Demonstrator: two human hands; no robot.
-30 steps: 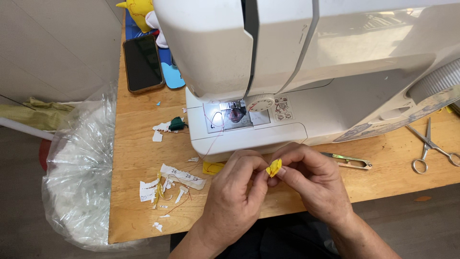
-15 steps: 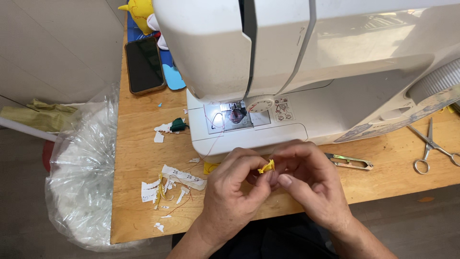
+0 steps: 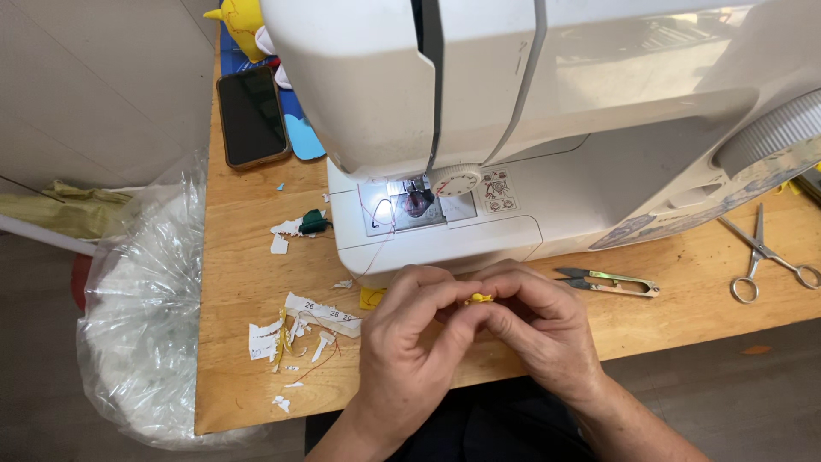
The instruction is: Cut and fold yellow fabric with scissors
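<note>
Left hand [image 3: 409,355] and right hand [image 3: 547,329] pinch a small yellow piece [image 3: 481,299].

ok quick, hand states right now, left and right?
Left hand: closed, pinching the small yellow piece.
Right hand: closed, fingertips on the same yellow piece.

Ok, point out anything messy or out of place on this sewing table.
Torn paper scraps and thread bits litter the wooden table left of both hands. Scissors and thread snips lie loose.

The wooden table [image 3: 256,282] carries a sewing machine [image 3: 547,128], scissors [image 3: 765,257], phone [image 3: 252,115] and paper scraps [image 3: 299,329].
</note>
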